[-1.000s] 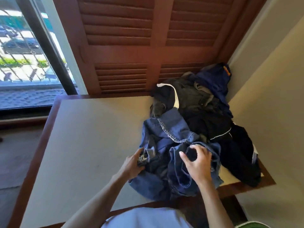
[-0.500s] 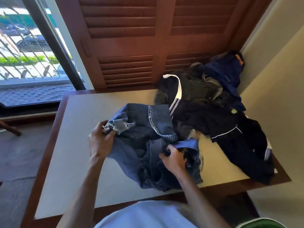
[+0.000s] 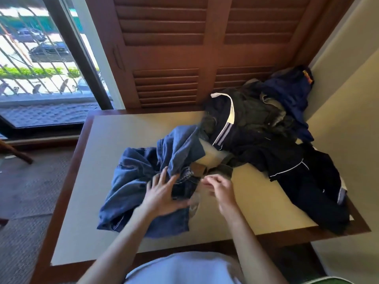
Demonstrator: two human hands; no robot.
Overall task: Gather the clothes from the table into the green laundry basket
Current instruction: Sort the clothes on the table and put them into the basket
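Head view, looking steeply down at table [image 3: 86, 181], close.

Crumpled blue jeans [image 3: 143, 181] lie mid-table beside a dark clothes heap [image 3: 272, 144]; green basket rim [image 3: 328, 280] shows bottom-right.

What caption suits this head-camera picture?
Both hands, left and right, bunch blue denim jeans on a beige wood-edged table.

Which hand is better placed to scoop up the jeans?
Probably the left hand: it rests flat on the blue jeans. The right hand hovers, blurred, beside their edge, nearer the dark clothes.
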